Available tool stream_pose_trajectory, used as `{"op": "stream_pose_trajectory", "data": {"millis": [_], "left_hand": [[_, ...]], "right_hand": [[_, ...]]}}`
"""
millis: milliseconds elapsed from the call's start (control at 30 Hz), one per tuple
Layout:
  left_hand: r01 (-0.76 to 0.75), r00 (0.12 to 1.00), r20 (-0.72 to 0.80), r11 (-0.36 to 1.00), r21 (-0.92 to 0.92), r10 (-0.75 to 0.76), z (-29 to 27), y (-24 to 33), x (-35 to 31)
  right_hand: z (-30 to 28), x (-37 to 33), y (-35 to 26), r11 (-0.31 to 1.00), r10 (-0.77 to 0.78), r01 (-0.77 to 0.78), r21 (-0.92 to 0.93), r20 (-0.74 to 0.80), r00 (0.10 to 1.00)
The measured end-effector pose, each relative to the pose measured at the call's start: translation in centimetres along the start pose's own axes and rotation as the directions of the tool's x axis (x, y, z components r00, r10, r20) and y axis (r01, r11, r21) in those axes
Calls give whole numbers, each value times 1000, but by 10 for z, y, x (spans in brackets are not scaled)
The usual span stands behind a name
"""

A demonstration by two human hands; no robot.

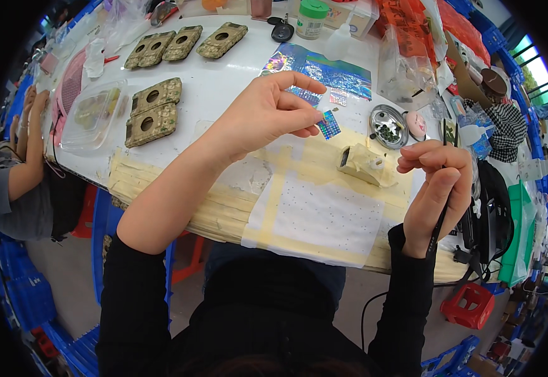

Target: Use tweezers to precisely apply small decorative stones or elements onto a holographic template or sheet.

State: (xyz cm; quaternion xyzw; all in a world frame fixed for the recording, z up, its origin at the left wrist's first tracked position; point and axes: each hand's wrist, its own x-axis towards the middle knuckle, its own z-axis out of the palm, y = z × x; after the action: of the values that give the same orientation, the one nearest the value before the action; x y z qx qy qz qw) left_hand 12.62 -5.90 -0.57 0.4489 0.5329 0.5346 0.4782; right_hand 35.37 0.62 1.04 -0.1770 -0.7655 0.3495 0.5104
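1. Two bare hands were at work over the bench (pixel 220 78): the left hand (pixel 258 116) pinched a small shiny blue sheet (pixel 329 127) between thumb and finger, raised near the middle of the bench.
2. The right hand (pixel 438 185) curled loosely around a slender black tool (pixel 438 229), apparently tweezers, points upward; its fingertips were bent toward the left hand, with nothing visible between them.
3. The step in hand seemed to be readying the shiny sheet, since the tool's points were well apart from it. Bringing the two together would have called for turning the points leftward and keeping the sheet steady.
4. Just below lay a taped cream-coloured block (pixel 362 162) with a dark end, and nearer the person a white paper (pixel 324 217) dotted with specks.
5. Between the hands, farther back, stood a round metal dish (pixel 379 111) holding dark green bits, beside a pink egg-shaped thing (pixel 416 125). The block and dish left limited room for a low sweep of the right hand.
6. Camouflage-patterned toy hulls (pixel 154 113) and a clear plastic box (pixel 107 133) sat leftward, out of the way; larger shiny sheets (pixel 346 74) lay behind the left hand.
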Motion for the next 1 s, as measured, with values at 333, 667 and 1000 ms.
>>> {"op": "stream_pose_trajectory", "data": {"millis": [333,667,1000], "left_hand": [[-8,1000,0,1000,-5,8,-1,0,0],[25,998,-54,992,125,-18,-8,-9,8],[58,996,-70,987,147,-48,-3,-19,14]], "right_hand": [[0,0,-1,1000,8,-8,-4,2,1000],[-2,0,0,1000,-2,2,2,-2,1000],[-2,-1,-3,1000,-18,18,10,-4,1000]]}}
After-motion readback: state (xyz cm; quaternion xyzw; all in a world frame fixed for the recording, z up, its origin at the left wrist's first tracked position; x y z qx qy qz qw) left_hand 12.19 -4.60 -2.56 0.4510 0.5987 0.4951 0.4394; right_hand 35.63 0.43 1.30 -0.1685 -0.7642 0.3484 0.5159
